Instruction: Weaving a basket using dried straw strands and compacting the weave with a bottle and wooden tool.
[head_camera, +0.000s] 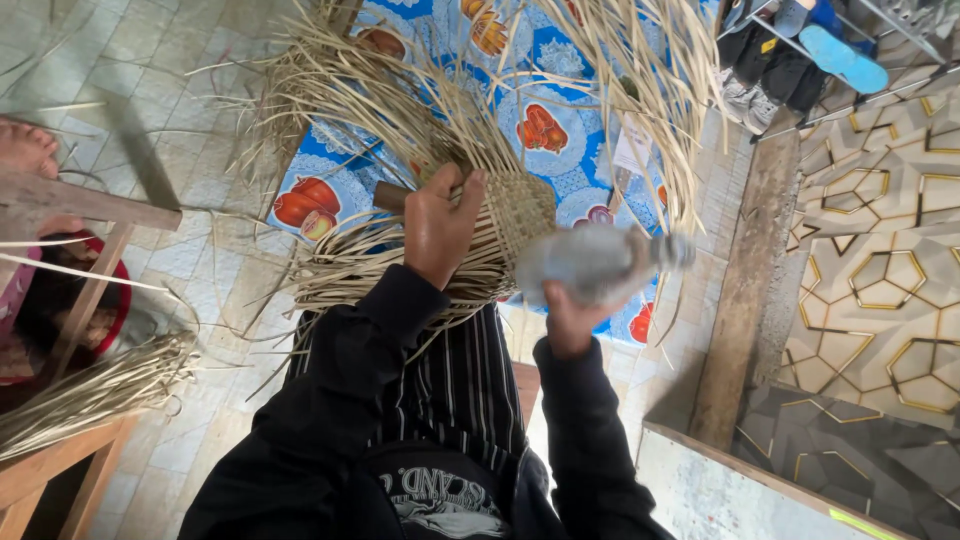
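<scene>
A half-woven straw basket (520, 215) rests on my lap, with long loose strips fanning out above and to the left of it. My left hand (440, 225) grips its woven side, and a dark wooden form (392, 196) pokes out beside the fingers. My right hand (565, 320) holds a clear plastic bottle (600, 262) by its base, lying sideways and blurred, its capped end pointing right, just right of the basket.
A blue mat with fruit pictures (545, 130) lies under the work. A bundle of straw strips (90, 395) rests on a wooden frame (70, 200) at left. A shoe rack (800, 50) stands at top right. A wooden plank (745, 290) borders patterned flooring.
</scene>
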